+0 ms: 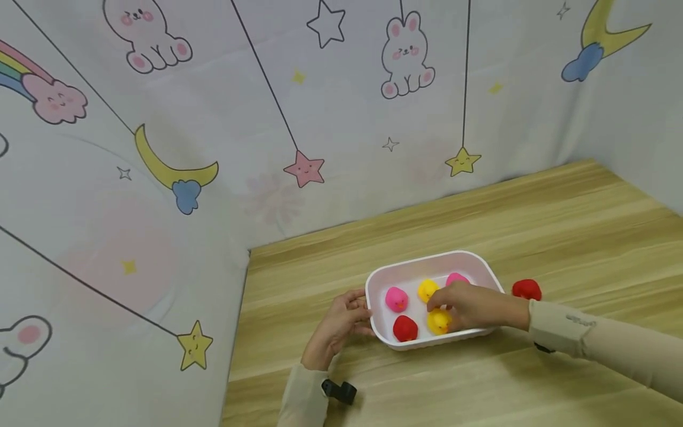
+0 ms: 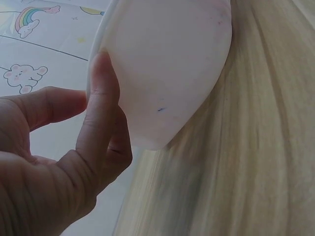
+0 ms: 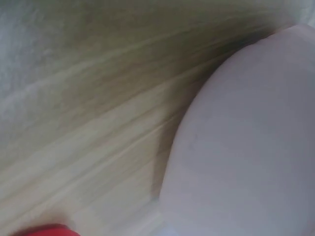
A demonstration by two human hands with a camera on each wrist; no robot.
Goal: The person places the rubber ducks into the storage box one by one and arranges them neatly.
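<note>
A white plastic tray (image 1: 377, 320) on the wooden table holds several small rubber ducks. My left hand (image 1: 341, 323) grips the tray's left end, its thumb at the rim and its fingers against the outer wall (image 2: 162, 73). Reaching in from the right, my right hand (image 1: 469, 305) has its fingers around a yellow duck (image 1: 439, 322) near the front wall. Beside that are a red duck (image 1: 405, 328), a pink duck (image 1: 396, 299) and another yellow duck (image 1: 428, 290). A second pink duck (image 1: 457, 277) is partly hidden behind the right hand. The right wrist view does not show the hand.
One red duck (image 1: 526, 289) lies on the table (image 1: 560, 225) just right of the tray. White cloth walls (image 1: 347, 118) with cartoon prints stand behind and to the left. A black wrist device (image 1: 340, 391) is on the left sleeve.
</note>
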